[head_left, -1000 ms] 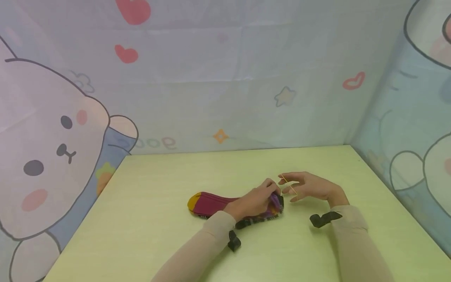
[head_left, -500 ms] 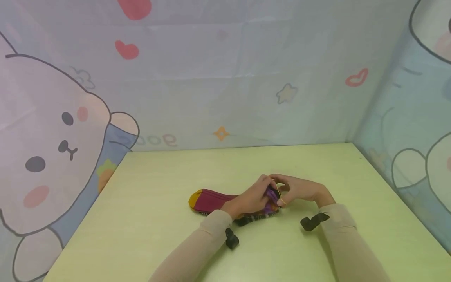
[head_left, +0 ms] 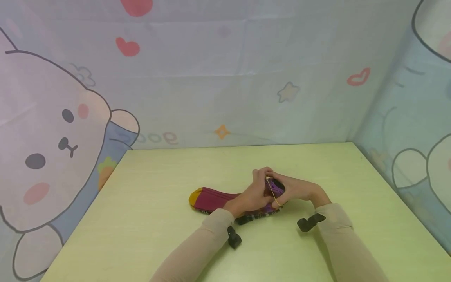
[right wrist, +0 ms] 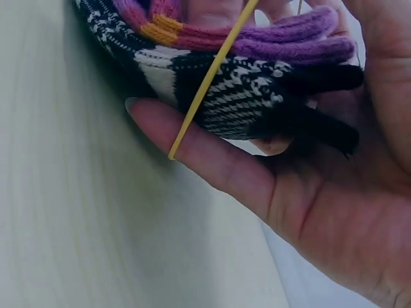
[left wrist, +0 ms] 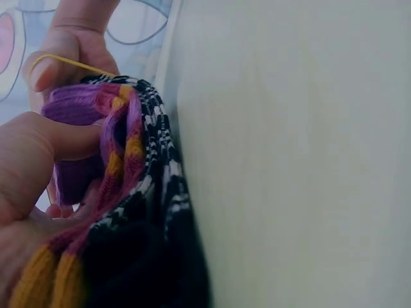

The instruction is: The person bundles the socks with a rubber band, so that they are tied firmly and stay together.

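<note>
- Behind everything stands a printed backdrop (head_left: 197, 86) with a bear and hearts.
- My work sits on the pale tabletop (head_left: 123, 219); I see no container, only this surface under the fabric.
- The socks (head_left: 213, 199), a maroon-and-purple one against a black-and-white one, lie near the middle, yellow toe to my left, cuffs between my hands. Laying them together looks done, I judge.
- My left hand (head_left: 251, 197) grips the socks near the cuff end, thumb pressing on the purple knit.
- My right hand (head_left: 299, 190) is spread at the cuffs, its thumb extended beneath them and holding the band stretched.
- The yellow band (right wrist: 214, 79) is thinnest of all: it crosses the patterned cuff and hooks over my right thumb. I can't tell whether its loop fully surrounds the socks. Releasing it onto the fabric seems left to do.
</note>
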Available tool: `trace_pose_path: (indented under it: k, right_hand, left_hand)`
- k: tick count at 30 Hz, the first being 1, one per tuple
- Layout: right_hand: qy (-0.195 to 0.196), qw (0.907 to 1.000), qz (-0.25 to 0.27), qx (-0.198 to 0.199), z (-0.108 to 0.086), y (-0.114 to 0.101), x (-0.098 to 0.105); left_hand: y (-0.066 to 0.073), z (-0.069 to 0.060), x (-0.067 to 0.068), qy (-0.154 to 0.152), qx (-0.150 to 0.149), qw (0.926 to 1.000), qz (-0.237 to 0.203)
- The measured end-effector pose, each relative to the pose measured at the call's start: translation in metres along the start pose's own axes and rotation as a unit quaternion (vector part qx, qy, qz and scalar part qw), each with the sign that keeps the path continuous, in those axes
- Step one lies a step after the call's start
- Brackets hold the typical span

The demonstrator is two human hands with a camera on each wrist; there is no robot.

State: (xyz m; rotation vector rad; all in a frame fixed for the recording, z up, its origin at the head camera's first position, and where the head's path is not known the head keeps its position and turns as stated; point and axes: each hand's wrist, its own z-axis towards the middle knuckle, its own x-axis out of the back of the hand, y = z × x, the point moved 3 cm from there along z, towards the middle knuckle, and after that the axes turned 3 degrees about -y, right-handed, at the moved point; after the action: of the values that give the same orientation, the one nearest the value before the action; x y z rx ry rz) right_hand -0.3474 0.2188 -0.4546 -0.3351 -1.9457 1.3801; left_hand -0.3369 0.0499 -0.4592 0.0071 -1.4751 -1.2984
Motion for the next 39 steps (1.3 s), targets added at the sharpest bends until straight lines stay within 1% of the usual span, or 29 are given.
trace_pose_path:
  k: [4, 8, 10, 13, 17, 20, 22, 25, 28, 30, 33, 36, 39]
  right_hand:
    - [0.009, 0.9997, -0.016, -0.013, 0.000, 0.001, -0.001]
    - [0.005, 0.9999, -0.014, -0.006, 0.001, 0.004, -0.001]
    - [0.005, 0.9999, -0.016, -0.001, 0.002, 0.005, -0.001]
    - [0.008, 0.9995, -0.031, 0.007, 0.002, 0.005, 0.000]
    - [0.013, 0.9984, -0.054, 0.015, 0.002, 0.005, -0.001]
    - [0.012, 0.9980, -0.058, 0.020, 0.004, 0.005, -0.003]
    - [0.013, 0.9980, -0.058, 0.024, 0.005, 0.006, -0.003]
    - [0.015, 0.9978, -0.058, 0.028, 0.007, 0.007, -0.003]
    - [0.014, 0.9983, -0.051, 0.025, 0.008, 0.008, -0.003]
    - [0.014, 0.9986, -0.046, 0.022, 0.008, 0.007, -0.004]
    - [0.015, 0.9990, -0.041, 0.013, 0.007, 0.006, -0.005]
    - [0.023, 0.9985, -0.049, 0.009, 0.005, 0.004, -0.004]
    - [0.031, 0.9981, -0.052, 0.007, 0.003, 0.002, -0.002]
  left_hand:
    - [-0.003, 0.000, 0.003, 0.010, 0.004, 0.9998, -0.017]
    - [-0.006, 0.001, 0.007, 0.008, 0.013, 0.9996, -0.024]
    - [-0.009, 0.002, 0.008, 0.004, 0.024, 0.9991, -0.034]
    - [-0.013, 0.002, 0.008, 0.000, 0.048, 0.9973, -0.056]
    - [-0.017, 0.001, 0.008, -0.001, 0.082, 0.9928, -0.087]
    - [-0.020, 0.000, 0.007, -0.006, 0.098, 0.9901, -0.100]
    - [-0.020, 0.000, 0.007, -0.010, 0.099, 0.9896, -0.104]
    - [-0.020, 0.001, 0.005, -0.011, 0.089, 0.9906, -0.104]
    - [-0.021, 0.003, 0.003, -0.009, 0.082, 0.9892, -0.121]
    - [-0.021, 0.003, 0.002, -0.006, 0.085, 0.9880, -0.129]
    - [-0.021, 0.003, 0.000, -0.001, 0.087, 0.9879, -0.128]
    - [-0.020, 0.004, -0.001, 0.003, 0.086, 0.9891, -0.119]
    - [-0.019, 0.003, -0.003, 0.001, 0.081, 0.9888, -0.125]
